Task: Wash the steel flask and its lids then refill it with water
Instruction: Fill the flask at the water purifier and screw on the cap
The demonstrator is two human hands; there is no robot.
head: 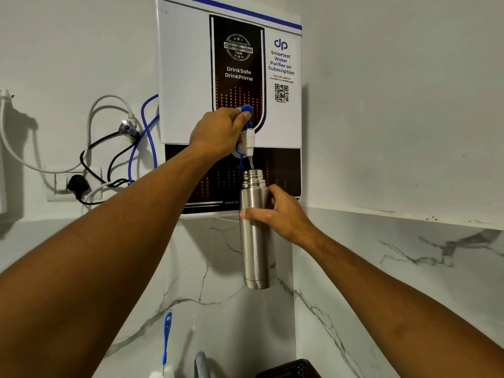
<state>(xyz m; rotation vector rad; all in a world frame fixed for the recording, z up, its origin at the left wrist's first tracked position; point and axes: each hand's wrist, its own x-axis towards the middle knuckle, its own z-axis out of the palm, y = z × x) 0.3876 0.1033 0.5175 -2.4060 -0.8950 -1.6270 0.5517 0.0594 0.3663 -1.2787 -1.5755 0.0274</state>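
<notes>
- Left hand (218,132) pinches the blue lever (247,111) atop the tap (249,141)
- Right hand (281,214) grips the flask (255,249) under the tap, catching water
- Refilling; next, close the tap once full

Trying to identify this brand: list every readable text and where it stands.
White wall-mounted water purifier, black panel: "Engineered for Commercial Use"
"DrinkSafe DrinkPrime"
White side: "dp"
"Smartest Water Purifier on Subscription"
"Scan QR code to connect to mobile app"
Bottom edge: "www.d", rest hidden
Code under QR: too small
Tall steel flask: "MI", rest hidden
</notes>
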